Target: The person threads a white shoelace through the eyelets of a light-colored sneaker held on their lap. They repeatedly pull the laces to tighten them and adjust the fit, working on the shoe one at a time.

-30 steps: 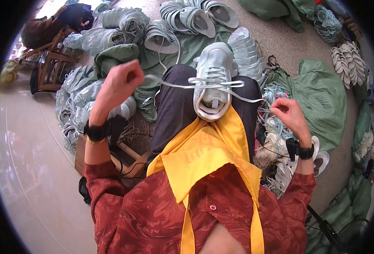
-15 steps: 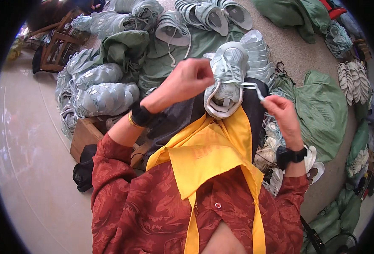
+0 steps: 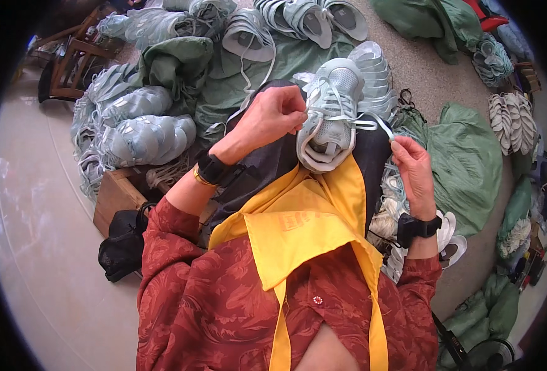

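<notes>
1. Pale grey-green mesh sneaker [image 3: 330,117] propped toe-up on the lap, on dark cloth above a yellow apron [image 3: 298,229]. Left hand [image 3: 267,117] just left of it, grip pinched shut on a strand of the white flat lace [image 3: 341,115] at the eyelets.
2. Right hand [image 3: 413,170] lower right of the shoe, grip clamped on the lace end, drawn taut.
3. Risk: uneven pull could slip the lace from an eyelet; shoe merely resting, could roll off the lap toward the heap of loose sneakers [image 3: 137,133].
4. Left fingertips masked by the knuckles; eyelet row too small to read; shoe's heel hidden behind the apron.
</notes>
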{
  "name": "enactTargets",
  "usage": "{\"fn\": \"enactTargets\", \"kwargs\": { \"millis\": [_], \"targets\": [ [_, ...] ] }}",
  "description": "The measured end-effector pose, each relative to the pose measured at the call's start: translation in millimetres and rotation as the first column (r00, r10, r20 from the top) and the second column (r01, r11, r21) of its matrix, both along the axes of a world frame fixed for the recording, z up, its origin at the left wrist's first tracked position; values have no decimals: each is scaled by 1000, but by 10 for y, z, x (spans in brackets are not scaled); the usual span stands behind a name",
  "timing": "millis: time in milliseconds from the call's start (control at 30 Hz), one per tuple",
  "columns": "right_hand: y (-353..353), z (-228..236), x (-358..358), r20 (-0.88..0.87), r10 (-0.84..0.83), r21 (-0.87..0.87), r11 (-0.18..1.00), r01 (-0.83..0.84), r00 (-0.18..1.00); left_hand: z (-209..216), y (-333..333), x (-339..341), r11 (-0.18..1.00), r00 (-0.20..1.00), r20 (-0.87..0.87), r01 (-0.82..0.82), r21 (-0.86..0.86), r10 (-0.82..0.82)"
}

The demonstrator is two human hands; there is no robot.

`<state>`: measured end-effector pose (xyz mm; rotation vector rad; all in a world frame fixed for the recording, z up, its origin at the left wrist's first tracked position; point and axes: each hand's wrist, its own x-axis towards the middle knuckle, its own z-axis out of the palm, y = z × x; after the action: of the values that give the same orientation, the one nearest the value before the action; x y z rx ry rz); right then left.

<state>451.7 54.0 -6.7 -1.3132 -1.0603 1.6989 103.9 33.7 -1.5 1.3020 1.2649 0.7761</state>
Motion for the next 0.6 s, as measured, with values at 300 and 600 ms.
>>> {"fn": "enactTargets", "kwargs": {
  "millis": [300, 600],
  "targets": [
    [-126, -82, -143, 34, -91, 21, 996, 90, 995, -29, -126, 167, 995, 996, -22, -85, 58, 87],
    [-138, -159, -420, -14, -83, 102, 991, 84, 996, -106, -118, 225, 986, 988, -84, -119, 118, 129]
  ]
}}
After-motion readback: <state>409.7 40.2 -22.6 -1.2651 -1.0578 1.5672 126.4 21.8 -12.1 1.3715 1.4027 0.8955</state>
